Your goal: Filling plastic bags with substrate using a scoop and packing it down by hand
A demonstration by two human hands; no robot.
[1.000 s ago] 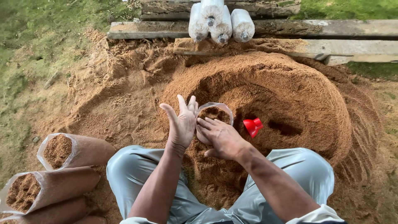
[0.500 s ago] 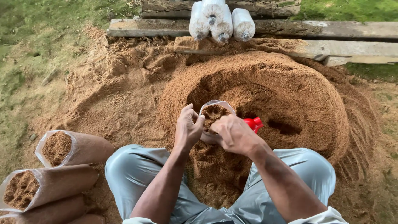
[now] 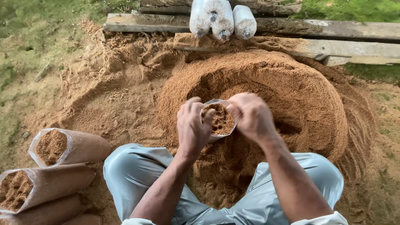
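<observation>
One clear plastic bag (image 3: 219,120) of brown sawdust stands upright between your knees, at the near edge of the hollow in the sawdust mound (image 3: 266,83). It is filled to near the rim, mouth open upward. Your left hand (image 3: 192,127) is closed on the bag's left side, fingers curled over the rim. Your right hand (image 3: 251,116) grips the right side of the rim, thumb at the mouth. Both hands clamped on the one bag.

Count, filled bags lying at your left: two with open mouths showing, upper (image 3: 66,146) and lower (image 3: 41,185), stacked and touching; at least one more beneath them, partly cut off by the frame edge.

Count, white sealed bags (image 3: 221,16) beyond the mound: three, side by side, lying across weathered wooden planks (image 3: 333,29). Grass (image 3: 25,41) borders the sawdust on the left.
</observation>
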